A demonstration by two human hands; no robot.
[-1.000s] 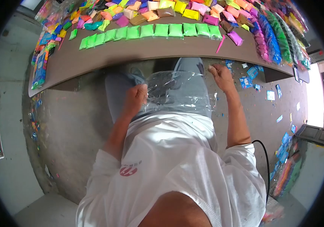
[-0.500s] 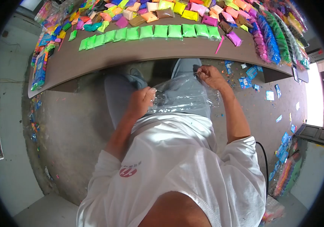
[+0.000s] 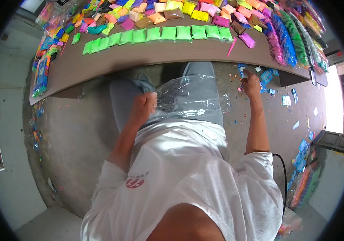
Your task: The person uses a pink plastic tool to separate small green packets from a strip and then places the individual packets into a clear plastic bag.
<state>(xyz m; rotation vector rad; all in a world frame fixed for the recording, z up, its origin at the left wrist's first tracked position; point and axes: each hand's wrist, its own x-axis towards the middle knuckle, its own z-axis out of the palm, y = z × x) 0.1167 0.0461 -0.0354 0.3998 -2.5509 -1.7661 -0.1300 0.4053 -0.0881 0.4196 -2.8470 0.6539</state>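
A clear plastic bag (image 3: 188, 98) lies spread across my lap, crinkled and see-through. My left hand (image 3: 144, 106) is closed on the bag's left end, with fingers wrapped over the plastic. Its right end hangs loose past my thigh. Out to the right, above the floor and apart from the bag, is my right hand (image 3: 252, 85), its fingers partly spread with nothing visible in them. In front of me, a row of bright green packets (image 3: 153, 35) lines the table (image 3: 139, 53).
Many coloured packets (image 3: 174, 14) are heaped at the table's back. Long filled bags (image 3: 286, 40) stand at its right end. A pink stick (image 3: 231, 47) and a purple packet (image 3: 247, 40) lie beside the green row. Blue wrappers (image 3: 266, 76) litter the floor at right.
My right hand has let go of the bag and moved right, away from my lap. My left hand has shifted slightly left, still holding the bag.
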